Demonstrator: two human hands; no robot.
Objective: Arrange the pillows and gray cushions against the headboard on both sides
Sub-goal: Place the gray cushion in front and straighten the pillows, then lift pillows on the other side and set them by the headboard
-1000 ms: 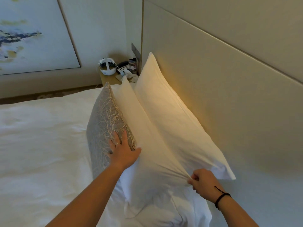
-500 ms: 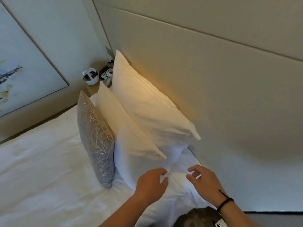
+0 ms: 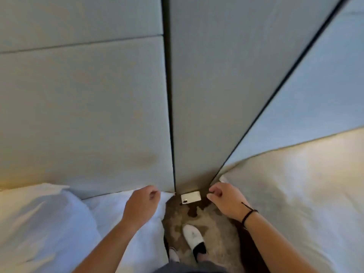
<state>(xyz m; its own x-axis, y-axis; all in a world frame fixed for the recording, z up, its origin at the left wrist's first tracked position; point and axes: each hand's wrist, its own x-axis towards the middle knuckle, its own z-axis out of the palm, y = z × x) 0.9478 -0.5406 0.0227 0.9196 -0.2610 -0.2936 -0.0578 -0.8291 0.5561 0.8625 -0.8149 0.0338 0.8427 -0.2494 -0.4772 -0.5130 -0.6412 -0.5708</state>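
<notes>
Standing in the gap between two beds: shoe on carpet, so either side is reachable. Left hand hangs over the left bed, fingers loosely curled, holding nothing. Right hand same, beside the right bed. Pillow lies at left by the headboard. Gray cushions out of view. Phone on the floor by the wall.

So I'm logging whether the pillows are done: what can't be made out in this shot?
Head view only:
- Gray cushions: out of frame.
- Pillow: cut off by the left edge.
- Left hand, right hand: fingers curl away, any hold hidden.
- White object on the floor: too small to identify.
- Bed on the right: blurred.
</notes>
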